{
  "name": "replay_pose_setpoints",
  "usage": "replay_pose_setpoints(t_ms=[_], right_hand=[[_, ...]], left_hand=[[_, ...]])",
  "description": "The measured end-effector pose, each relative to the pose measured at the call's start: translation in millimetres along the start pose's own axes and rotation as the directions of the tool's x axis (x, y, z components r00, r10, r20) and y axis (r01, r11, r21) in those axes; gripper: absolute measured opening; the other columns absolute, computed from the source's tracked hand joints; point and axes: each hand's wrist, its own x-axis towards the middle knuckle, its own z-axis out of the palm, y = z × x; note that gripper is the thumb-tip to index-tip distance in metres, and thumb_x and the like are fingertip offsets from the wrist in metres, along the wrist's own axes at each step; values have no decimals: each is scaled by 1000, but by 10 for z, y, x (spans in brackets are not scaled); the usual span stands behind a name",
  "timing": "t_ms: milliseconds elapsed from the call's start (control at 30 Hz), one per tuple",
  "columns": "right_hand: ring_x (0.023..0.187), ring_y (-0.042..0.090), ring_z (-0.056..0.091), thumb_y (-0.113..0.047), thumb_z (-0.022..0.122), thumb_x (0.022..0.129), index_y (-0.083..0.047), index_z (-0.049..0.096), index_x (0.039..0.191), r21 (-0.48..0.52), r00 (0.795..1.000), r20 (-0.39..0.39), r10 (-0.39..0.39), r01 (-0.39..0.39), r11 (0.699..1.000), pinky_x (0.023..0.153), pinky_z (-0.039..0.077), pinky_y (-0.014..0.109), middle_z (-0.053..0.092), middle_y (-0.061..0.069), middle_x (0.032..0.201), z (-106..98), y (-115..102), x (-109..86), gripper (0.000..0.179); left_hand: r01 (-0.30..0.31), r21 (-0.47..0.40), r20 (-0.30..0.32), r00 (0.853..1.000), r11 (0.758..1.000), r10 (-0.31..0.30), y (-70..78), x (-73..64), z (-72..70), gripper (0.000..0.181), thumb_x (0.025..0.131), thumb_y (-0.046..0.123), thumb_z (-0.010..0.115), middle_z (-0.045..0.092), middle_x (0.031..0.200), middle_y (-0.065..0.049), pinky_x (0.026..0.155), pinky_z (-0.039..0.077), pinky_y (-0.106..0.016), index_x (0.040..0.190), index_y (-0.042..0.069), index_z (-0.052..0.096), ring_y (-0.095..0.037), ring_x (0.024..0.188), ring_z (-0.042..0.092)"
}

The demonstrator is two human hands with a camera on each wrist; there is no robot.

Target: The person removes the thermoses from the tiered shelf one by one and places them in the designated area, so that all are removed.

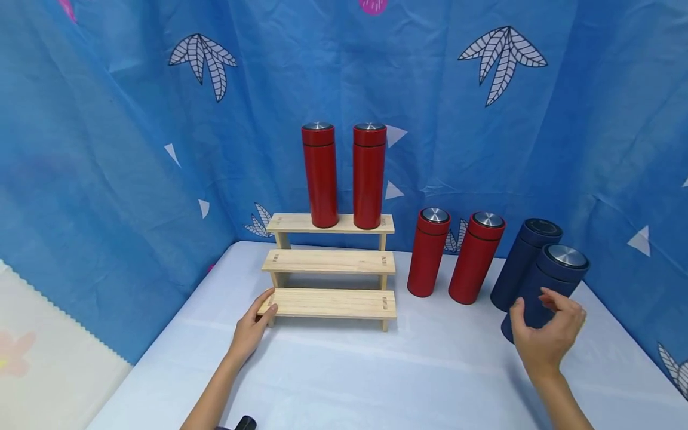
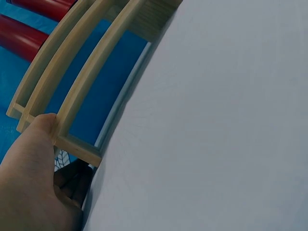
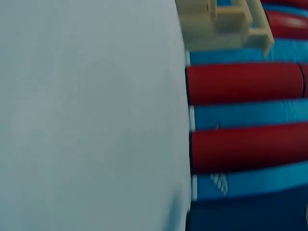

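Note:
A three-step wooden rack point(image 1: 328, 303) stands on the white-covered table. My left hand point(image 1: 251, 328) grips the left end of its lowest step, the thumb at the front edge, as the left wrist view also shows. At the right, my right hand point(image 1: 552, 341) is in front of the nearer navy thermos point(image 1: 539, 283), thumb and fingers spread apart and bent, overlapping it in the head view. Behind that one is a second navy thermos point(image 1: 513, 272), partly hidden. The right wrist view does not show the hand.
Two red thermoses, the left one point(image 1: 321, 179) and the right one point(image 1: 369, 179), stand on the top step. Between rack and navy thermoses stand two more red thermoses point(image 3: 245, 84) on the table. A blue curtain point(image 1: 424, 77) encloses the back and sides.

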Motion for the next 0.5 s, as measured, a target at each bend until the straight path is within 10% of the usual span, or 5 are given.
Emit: replay_pose_setpoints(t_ms=[500], right_hand=[[88, 24, 52, 0, 66, 77, 2, 61, 100, 380, 942, 291, -168, 48, 924, 76, 40, 29, 60, 13, 95, 1196, -894, 365, 23]], left_hand=[[1, 4, -1, 1000, 1000, -1, -27, 4, 13, 56, 89, 56, 48, 44, 138, -13, 72, 42, -36, 140, 34, 38, -24, 95, 56]])
